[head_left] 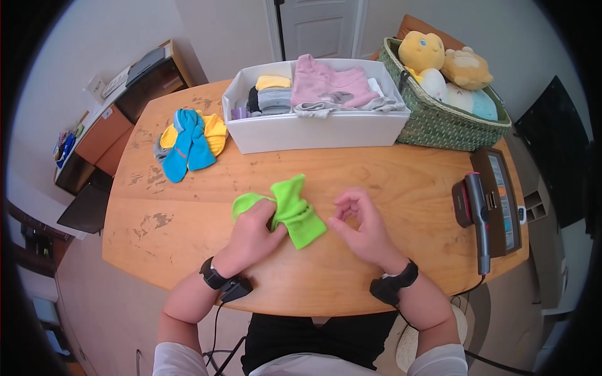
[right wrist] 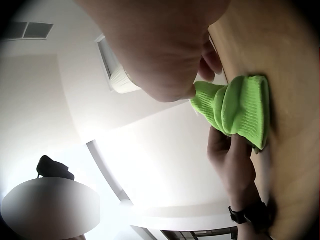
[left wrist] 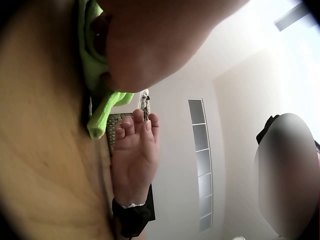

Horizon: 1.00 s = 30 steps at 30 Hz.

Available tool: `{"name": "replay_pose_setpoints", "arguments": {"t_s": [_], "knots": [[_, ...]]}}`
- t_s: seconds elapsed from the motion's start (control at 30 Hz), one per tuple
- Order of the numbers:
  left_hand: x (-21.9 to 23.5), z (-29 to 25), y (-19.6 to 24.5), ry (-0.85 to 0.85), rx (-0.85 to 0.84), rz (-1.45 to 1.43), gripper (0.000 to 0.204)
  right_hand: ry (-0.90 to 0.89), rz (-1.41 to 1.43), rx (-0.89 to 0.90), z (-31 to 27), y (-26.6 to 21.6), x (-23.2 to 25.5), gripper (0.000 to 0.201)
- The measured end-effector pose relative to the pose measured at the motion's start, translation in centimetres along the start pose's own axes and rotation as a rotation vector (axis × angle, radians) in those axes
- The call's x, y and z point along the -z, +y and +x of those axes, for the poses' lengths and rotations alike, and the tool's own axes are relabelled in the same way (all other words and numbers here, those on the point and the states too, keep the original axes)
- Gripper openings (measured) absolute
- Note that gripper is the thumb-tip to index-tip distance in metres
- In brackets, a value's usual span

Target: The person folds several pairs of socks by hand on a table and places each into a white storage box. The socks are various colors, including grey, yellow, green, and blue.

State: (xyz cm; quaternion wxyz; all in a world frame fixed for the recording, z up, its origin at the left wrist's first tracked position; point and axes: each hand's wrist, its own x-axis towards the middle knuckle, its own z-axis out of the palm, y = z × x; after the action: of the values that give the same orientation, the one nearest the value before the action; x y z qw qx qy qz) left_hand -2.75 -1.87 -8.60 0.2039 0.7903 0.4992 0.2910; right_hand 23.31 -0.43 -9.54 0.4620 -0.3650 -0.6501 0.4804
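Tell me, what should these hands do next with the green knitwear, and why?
Probably bring the right hand to the green knitwear and smooth it. The left hand grips the knitwear, which looks bunched, while the right hand is close beside it, holding nothing.

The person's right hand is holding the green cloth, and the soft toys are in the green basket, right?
Not quite: the left hand is holding the green cloth, as the head view shows. The soft toys are in the green basket.
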Motion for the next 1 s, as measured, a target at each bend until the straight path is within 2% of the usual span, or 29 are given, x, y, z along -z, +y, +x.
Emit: {"name": "replay_pose_setpoints", "arguments": {"t_s": [0.03,0.07,0.1,0.2,0.23,0.3,0.33,0.4,0.43,0.5,0.6,0.73,0.8,0.83,0.9,1.0], "knots": [[0.0,0.1,-0.1,0.109,0.041,0.049,0.024,0.001,0.0,0.0,-0.1,-0.7,0.1,0.016],[0.0,0.1,-0.1,0.217,0.082,0.098,0.024,-0.133,-0.088,0.004,-0.1,-1.5,0.3,0.018],[0.1,0.0,-0.1,0.213,0.136,0.109,0.022,-0.267,-0.175,0.008,-0.1,-2.0,0.3,0.019],[0.4,-0.2,1.1,0.149,0.139,0.016,0.018,-0.347,-0.323,0.062,-0.3,-2.8,-0.7,0.022],[0.9,-0.2,1.9,0.149,0.139,0.016,0.018,-0.347,-0.322,0.061,-0.3,-2.5,-0.7,0.022],[2.1,-0.3,3.3,-0.182,0.085,-0.068,0.014,-0.238,-0.57,0.251,-0.2,-1.2,-0.5,0.023],[1.8,-0.3,2.9,-0.182,0.086,-0.072,0.014,-0.24,-0.572,0.249,-0.2,-1.0,-0.3,0.023],[1.2,-0.4,1.6,-0.07,-0.061,-0.025,0.008,-0.211,-0.616,0.146,0.1,-0.7,0.2,0.022],[1.3,-0.3,1.1,-0.071,-0.061,-0.025,0.008,-0.21,-0.616,0.145,0.1,-0.8,0.2,0.022],[1.9,0.3,0.3,-0.023,-0.165,0.048,0.012,-0.122,-0.657,0.262,0.3,-1.0,0.1,0.021],[2.4,0.3,0.0,-0.061,-0.154,0.102,0.016,-0.2,-0.679,0.249,0.2,-0.8,0.1,0.023],[2.6,0.0,1.1,-0.149,-0.083,0.038,0.019,-0.183,-0.806,0.154,0.1,-1.5,0.5,0.028],[3.3,0.1,3.0,-0.44,0.274,-0.298,0.019,-0.146,-0.892,0.124,0.3,-1.8,0.9,0.036],[3.0,-0.1,2.9,-0.442,0.27,-0.297,0.019,-0.142,-0.893,0.123,0.3,-1.7,0.9,0.036],[2.1,-0.7,2.3,-0.537,0.101,-0.697,0.021,-0.071,-0.867,0.197,0.4,-0.9,0.9,0.042],[1.8,-0.9,2.3,-0.503,0.072,-0.809,0.022,0.011,-0.844,0.24,0.7,-0.1,1.0,0.05]]}}
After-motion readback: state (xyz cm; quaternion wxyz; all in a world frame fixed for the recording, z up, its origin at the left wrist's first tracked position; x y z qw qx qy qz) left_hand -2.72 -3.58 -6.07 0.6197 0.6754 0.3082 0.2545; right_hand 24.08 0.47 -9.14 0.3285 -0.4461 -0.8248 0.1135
